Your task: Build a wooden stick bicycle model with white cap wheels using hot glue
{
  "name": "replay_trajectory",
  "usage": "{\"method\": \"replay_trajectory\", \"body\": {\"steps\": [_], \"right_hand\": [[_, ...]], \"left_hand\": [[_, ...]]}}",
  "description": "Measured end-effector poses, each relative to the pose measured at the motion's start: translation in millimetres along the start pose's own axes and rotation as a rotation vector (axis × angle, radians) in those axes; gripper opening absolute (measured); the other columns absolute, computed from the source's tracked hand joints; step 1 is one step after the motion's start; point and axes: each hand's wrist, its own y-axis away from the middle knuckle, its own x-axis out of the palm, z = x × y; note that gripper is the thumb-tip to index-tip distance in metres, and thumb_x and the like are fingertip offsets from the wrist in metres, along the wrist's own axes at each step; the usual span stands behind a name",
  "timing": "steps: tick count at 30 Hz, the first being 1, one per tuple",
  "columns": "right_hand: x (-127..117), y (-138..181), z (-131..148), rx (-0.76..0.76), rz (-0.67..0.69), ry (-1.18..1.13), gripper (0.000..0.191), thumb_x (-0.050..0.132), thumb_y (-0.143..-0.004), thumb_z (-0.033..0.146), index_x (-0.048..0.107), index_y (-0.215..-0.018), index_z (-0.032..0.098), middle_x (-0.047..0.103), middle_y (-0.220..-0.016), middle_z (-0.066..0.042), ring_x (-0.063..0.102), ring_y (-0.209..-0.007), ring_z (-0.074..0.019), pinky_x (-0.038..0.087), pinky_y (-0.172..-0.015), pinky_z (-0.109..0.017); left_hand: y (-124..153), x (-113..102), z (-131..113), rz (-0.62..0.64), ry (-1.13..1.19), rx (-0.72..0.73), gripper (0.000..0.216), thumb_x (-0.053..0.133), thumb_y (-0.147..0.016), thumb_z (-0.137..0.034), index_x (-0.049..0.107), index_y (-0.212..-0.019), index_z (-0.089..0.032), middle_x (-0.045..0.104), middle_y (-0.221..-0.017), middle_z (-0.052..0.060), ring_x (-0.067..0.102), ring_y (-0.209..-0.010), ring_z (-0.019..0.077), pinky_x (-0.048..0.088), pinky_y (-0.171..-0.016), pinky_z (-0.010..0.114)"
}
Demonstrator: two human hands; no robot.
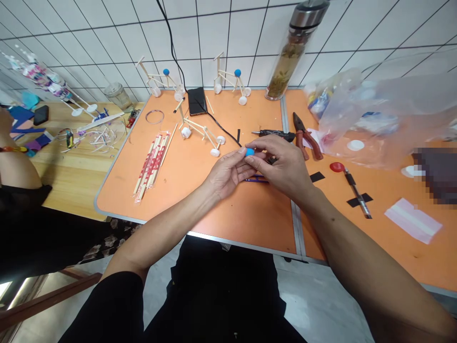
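Observation:
In front of me, both hands meet over the orange table on a small rounded blue piece (249,152). My left hand (228,172) pinches its left side between thumb and fingers. From the right, the fingers of my right hand (283,164) close on the same piece. A little to the left stands a stick tricycle model (200,129) with white wheels and no blue seat. Two similar models, one at the back left (160,81) and one at the back centre (230,81), each carry a blue seat. Beneath my hands, something blue on the table is mostly hidden.
Wrapped chopsticks (152,166) lie left, and a phone (197,101) near the wall. Beyond my right hand are a black pen-like tool (274,134), red-handled pliers (311,143), a pen (357,193) and plastic bags (389,119). A tall tea bottle (289,62) stands behind. Another person's arm (16,162) is far left.

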Motion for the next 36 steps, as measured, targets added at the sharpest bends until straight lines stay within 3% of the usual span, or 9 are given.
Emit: {"method": "replay_trajectory", "body": {"steps": [16,22,36], "right_hand": [[2.6,1.2,-1.7,-0.051,-0.029,0.025,0.016,0.081,-0.105,0.028,0.085,-0.121,0.028,0.086,-0.115,-0.009,0.081,-0.112,-0.0317,0.067,-0.102,-0.052],[1.5,0.9,0.0,0.01,0.012,0.043,0.019,0.081,-0.104,0.032,0.085,-0.122,0.029,0.086,-0.119,-0.011,0.08,-0.114,-0.0338,0.067,-0.103,-0.055],[3.7,1.1,0.4,0.028,0.033,0.028,0.02,0.078,-0.103,0.029,0.084,-0.121,0.026,0.085,-0.113,-0.011,0.079,-0.104,-0.0315,0.067,-0.095,-0.051]], "left_hand": [[1.5,-0.2,0.6,-0.016,-0.002,0.032,0.021,0.088,-0.104,-0.038,0.089,-0.104,-0.018,0.093,-0.116,0.012,0.089,-0.116,0.024,0.061,-0.121,0.039],[3.0,2.5,-0.4,-0.053,0.01,0.012,0.019,0.088,-0.105,-0.037,0.088,-0.105,-0.018,0.093,-0.118,0.014,0.088,-0.121,0.0259,0.061,-0.121,0.04],[1.8,0.8,-0.2,-0.099,-0.03,0.024,0.02,0.088,-0.104,-0.038,0.087,-0.099,-0.018,0.092,-0.109,0.012,0.089,-0.103,0.0215,0.063,-0.113,0.037]]}}
